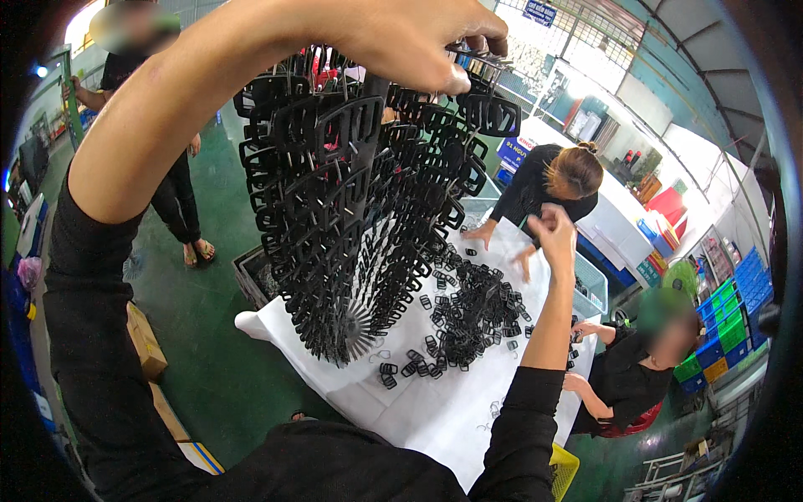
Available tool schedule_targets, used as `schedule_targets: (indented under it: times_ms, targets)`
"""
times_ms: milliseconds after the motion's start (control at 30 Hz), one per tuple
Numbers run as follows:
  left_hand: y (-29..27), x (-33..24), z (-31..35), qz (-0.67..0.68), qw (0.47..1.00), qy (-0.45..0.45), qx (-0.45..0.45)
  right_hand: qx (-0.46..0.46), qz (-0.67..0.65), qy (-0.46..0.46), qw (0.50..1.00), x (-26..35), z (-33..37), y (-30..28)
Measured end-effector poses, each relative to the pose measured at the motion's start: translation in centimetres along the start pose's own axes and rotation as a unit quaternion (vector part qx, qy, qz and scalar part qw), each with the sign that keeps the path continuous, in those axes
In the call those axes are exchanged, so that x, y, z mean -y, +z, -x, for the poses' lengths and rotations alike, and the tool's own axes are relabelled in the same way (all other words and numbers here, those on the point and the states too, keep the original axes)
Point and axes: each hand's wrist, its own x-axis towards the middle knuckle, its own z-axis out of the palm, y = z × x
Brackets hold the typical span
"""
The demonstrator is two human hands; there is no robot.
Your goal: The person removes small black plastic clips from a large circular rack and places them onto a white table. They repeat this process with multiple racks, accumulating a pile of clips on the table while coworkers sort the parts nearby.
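Note:
A tall rack (355, 213) stands upright before me, its many thin metal prongs carrying black buckle-like frames. High at its top, my left hand (393, 38) closes thumb and fingers around the prongs. One larger-looking black frame (493, 115) hangs just below those fingertips. To the right of the rack, my right hand (554, 234) is raised over the table with fingers curled toward the thumb; whatever they pinch, if anything, is too small to make out. A loose pile of black frames (477, 322) lies beneath, on the white-covered table (401, 410).
Across the table a person in black (552, 184) leans in, hands on the sheet. Another person (640, 376) sits at the right with hands at the table edge. Someone stands at the far left (171, 192). Cardboard boxes (146, 343) and a yellow basket (565, 470) are nearby.

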Motion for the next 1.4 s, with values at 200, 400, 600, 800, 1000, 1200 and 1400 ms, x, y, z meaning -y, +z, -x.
schedule_targets:
  times_ms: [200, 400, 600, 800, 1000, 1200, 1400]
  targets:
    - [-2.0, -3.5, -1.1, -0.027, 0.984, -0.128, 0.119, -0.165, -0.182, -0.275, 0.930, 16.9, -1.0, -4.2]
    - [0.1, -2.5, -1.4, -0.078, 0.991, -0.097, 0.050, -0.169, -0.089, -0.197, 0.962, 24.0, -0.7, -3.8]
    - [-0.2, -3.3, -1.8, -0.089, 0.982, -0.154, 0.070, 0.145, -0.451, -0.115, 0.873, 21.3, -4.3, -4.3]
    - [0.0, -4.3, -2.7, -0.111, 0.984, -0.132, 0.050, 0.285, -0.563, -0.097, 0.770, 18.1, -6.3, -5.5]
    - [0.1, -4.3, -3.0, -0.102, 0.985, -0.113, 0.081, 0.317, -0.566, -0.113, 0.753, 16.8, -6.0, -6.0]
    - [0.4, -4.2, -2.8, -0.096, 0.987, -0.094, 0.088, 0.284, -0.573, -0.121, 0.759, 15.8, -5.5, -5.9]
    - [0.3, -3.7, -1.1, -0.049, 0.998, -0.018, 0.021, 0.306, -0.597, -0.047, 0.740, 10.7, -4.9, -7.7]
